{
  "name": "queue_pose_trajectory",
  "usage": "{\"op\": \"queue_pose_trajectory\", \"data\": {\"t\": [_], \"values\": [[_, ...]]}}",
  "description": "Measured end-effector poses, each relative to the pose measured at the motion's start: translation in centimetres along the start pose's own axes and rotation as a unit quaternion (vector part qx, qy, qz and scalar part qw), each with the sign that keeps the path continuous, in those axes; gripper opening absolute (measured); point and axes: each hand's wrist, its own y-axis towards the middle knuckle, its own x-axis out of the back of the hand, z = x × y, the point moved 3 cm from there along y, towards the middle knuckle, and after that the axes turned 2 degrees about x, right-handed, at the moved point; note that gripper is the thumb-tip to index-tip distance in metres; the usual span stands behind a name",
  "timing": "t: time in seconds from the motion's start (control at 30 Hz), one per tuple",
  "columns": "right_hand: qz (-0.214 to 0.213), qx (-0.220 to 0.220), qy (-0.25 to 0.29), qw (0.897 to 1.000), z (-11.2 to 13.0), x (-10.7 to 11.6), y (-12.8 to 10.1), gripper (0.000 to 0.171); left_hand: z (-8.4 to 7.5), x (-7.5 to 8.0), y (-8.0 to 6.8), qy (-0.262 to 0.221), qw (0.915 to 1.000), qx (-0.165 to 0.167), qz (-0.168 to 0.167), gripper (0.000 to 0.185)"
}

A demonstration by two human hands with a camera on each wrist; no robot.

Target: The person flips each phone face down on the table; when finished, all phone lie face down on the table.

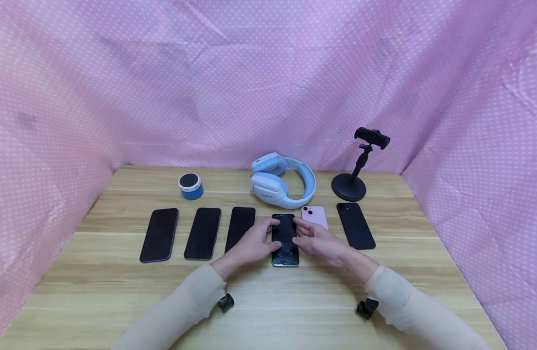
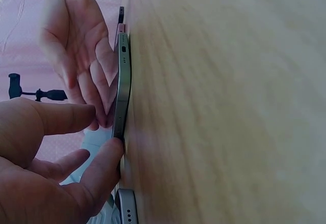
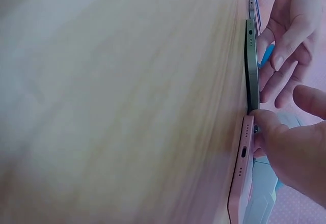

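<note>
A phone with a dark, glossy screen point(image 1: 285, 253) lies face up in the middle of the wooden table. My left hand point(image 1: 253, 241) is at its left side, thumb and fingers spread apart over the edge. In the left wrist view, one fingertip touches the phone's side point(image 2: 124, 76), and the thumb is held away from it. From the right, my right hand point(image 1: 322, 243) reaches in with loosely bent fingers. The right wrist view has a fingertip against that phone's edge point(image 3: 252, 66), beside a pink phone point(image 1: 316, 216) that this hand partly covers.
Left of the hands lie three dark phones, the nearest point(image 1: 238, 226) partly behind my left hand. Another black phone point(image 1: 356, 227) is at the right. Behind stand a blue speaker point(image 1: 192, 190), light-blue headphones point(image 1: 268, 188) and a black phone stand point(image 1: 349, 187), before a pink dotted cloth point(image 1: 233, 97).
</note>
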Motion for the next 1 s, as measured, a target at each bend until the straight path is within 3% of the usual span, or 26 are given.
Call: {"op": "queue_pose_trajectory", "data": {"t": [0.4, 0.63, 1.0], "values": [[-0.008, -0.011, 0.087, 0.996, 0.02, 0.28, 0.01, 0.069, -0.02, 0.11, 0.01, -0.026, 0.9996, 0.014, 0.000, 0.052], [-0.006, -0.021, 0.177, 0.984, 0.08, 0.86, 0.03, 0.061, -0.08, 0.09, -0.16, -0.050, 0.9985, 0.021, 0.001, 0.057], [0.011, -0.020, 0.194, 0.981, 0.00, 0.81, 0.08, 0.061, 0.00, 0.14, -0.01, -0.060, 0.9977, 0.032, 0.000, 0.061]]}}
